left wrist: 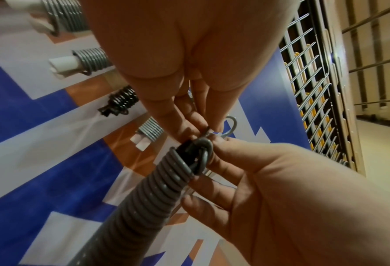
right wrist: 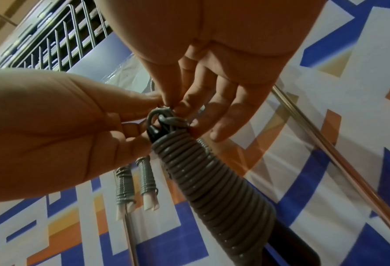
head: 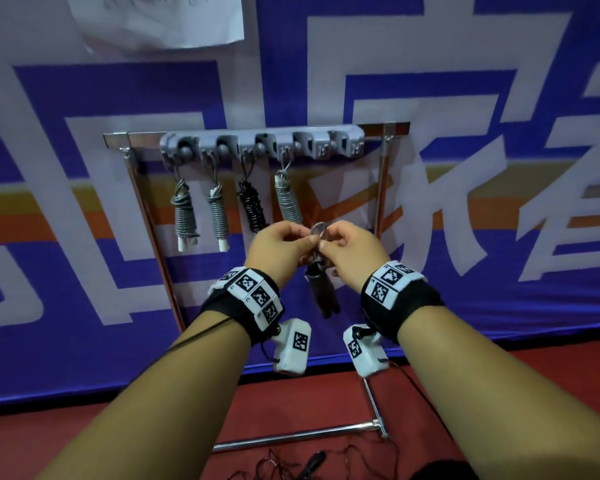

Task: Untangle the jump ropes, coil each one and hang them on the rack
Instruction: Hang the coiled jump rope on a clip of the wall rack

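- Grey coiled jump rope (left wrist: 141, 194), wound tight round dark handles, held in the air between both hands in front of the rack (head: 262, 142), below its hook row.
- Left hand (head: 278, 245) pinches the top of the coil at its loop; fingers curled on the rope end.
- Right hand (head: 352, 251) pinches the same top knot from the other side; thumb and forefinger on it, other fingers looser.
- Small grey loop (left wrist: 231, 126) sticks up above the fingertips.
- Dark handle ends (head: 321, 296) hang down below the hands.
- Around: four coiled ropes hang on the rack: two grey with white handles (head: 184, 216) (head: 218, 216), one black (head: 252, 209), one grey (head: 288, 199) just above the left hand.
- Hooks at the rack's right end (head: 347, 145) hold nothing.
- Chrome rack post (head: 381, 181) stands just behind the right hand; chrome foot bar (head: 302, 436) on the red floor (head: 291, 400).
- Thin dark cord tangle (head: 291, 465) on the floor near the bottom edge.
- Blue, white and orange banner (head: 465, 98) behind everything.
- Wrist views show the tight grey windings and the knot, hidden by the hands in the head view.
- Left wrist view also shows a metal grille (left wrist: 314, 90) off to the side.
- Head view alone shows the rack's hooks.
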Action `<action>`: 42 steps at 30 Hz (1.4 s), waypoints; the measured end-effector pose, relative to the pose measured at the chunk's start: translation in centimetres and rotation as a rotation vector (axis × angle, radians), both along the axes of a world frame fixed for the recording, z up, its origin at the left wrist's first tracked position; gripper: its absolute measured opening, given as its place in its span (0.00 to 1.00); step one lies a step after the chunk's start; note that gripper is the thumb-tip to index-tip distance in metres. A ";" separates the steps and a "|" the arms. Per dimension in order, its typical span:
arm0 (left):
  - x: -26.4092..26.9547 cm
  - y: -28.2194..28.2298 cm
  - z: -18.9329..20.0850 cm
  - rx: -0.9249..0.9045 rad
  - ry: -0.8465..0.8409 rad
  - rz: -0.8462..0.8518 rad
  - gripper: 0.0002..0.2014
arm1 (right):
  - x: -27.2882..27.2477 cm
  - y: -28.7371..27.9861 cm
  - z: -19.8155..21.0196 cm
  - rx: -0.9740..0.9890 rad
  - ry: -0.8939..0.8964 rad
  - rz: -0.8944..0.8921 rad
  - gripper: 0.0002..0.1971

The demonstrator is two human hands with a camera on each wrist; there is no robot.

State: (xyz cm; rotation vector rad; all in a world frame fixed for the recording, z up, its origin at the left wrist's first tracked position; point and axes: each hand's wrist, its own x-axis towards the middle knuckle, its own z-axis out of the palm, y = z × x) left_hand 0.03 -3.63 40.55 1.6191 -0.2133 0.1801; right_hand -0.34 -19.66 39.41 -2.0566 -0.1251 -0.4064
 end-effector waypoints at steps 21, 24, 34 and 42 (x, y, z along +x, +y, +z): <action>15.5 -5.0 9.9 -0.069 -0.002 0.136 0.05 | 14.9 -2.6 9.9 0.078 -0.080 -0.183 0.05; 16.4 -5.8 9.8 0.000 -0.006 0.207 0.08 | 16.2 -2.7 10.0 0.039 -0.085 -0.203 0.05; 14.9 -5.4 7.1 0.176 -0.006 0.293 0.05 | 15.5 -3.2 6.4 0.046 -0.031 -0.162 0.05; 10.2 -3.6 3.9 0.159 -0.015 0.230 0.13 | 11.3 -2.8 1.5 0.083 0.140 -0.153 0.11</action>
